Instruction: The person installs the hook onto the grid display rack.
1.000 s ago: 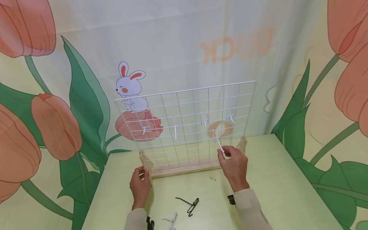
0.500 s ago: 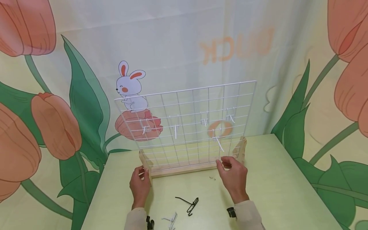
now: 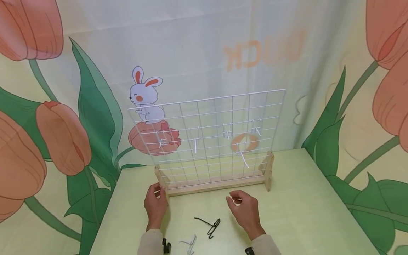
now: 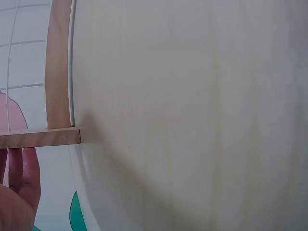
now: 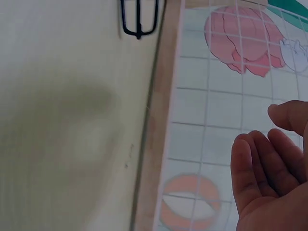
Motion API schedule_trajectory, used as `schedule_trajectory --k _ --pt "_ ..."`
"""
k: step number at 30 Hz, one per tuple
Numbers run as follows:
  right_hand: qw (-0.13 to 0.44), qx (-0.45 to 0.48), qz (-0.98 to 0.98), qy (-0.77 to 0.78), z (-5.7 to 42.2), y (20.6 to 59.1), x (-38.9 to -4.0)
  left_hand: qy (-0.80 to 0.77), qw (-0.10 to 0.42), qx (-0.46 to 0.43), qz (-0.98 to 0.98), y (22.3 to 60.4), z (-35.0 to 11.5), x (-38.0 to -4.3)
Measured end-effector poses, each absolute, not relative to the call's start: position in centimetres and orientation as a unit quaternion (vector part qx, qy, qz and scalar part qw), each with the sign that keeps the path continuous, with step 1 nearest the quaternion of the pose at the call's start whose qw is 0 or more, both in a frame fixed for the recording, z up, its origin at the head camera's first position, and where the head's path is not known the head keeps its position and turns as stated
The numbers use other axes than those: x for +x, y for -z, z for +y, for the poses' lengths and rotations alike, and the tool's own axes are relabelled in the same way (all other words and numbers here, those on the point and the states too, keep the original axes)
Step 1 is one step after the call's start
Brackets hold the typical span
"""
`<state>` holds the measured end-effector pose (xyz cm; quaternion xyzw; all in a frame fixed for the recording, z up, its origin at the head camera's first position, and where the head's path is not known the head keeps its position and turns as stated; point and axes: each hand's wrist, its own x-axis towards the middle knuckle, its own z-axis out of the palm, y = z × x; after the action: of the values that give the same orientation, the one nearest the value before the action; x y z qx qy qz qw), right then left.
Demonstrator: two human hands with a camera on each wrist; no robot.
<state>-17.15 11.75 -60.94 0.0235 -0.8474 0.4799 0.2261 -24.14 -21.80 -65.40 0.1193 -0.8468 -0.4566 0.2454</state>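
unlike a second ago, the right hand (image 3: pixel 244 209) no longer pinches the long white hook (image 3: pixel 244 159), which hangs on the lower right of the wire grid (image 3: pixel 206 99); released, fingers loosely bent, it hovers before the grid. the left hand (image 3: pixel 155 203) touches the grid's left foot (image 4: pixel 53 137) with relaxed fingers. only the head view shows a loose white hook (image 3: pixel 192 243) before the grid.

Grid (image 3: pixel 210 139) in stand (image 3: pixel 216 185) on table (image 3: pixel 318 205), five hooks (image 3: pixel 195 143) on grid, two loose hooks (image 3: pixel 214 226) before stand, curtain (image 3: pixel 191 53) behind.
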Motion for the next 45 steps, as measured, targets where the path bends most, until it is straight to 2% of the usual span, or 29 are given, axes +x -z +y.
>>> schedule_trajectory --k 10,22,29,45 --pt "0.114 0.104 -0.87 -0.468 10.6 63.7 -17.0 0.459 0.244 0.119 -0.846 65.4 -21.8 -24.3" --pt "-0.011 0.153 -0.878 -0.454 10.3 65.8 -17.2 0.463 0.226 0.125 -0.848 65.4 -21.8 -24.2" --pt "-0.021 0.191 -0.881 -0.432 10.3 67.0 -16.5 0.463 0.234 0.121 -0.846 65.7 -22.0 -23.9" --pt "-0.06 0.181 -0.883 -0.428 11.2 66.4 -15.4 0.463 0.253 0.113 -0.842 65.3 -21.9 -24.2"
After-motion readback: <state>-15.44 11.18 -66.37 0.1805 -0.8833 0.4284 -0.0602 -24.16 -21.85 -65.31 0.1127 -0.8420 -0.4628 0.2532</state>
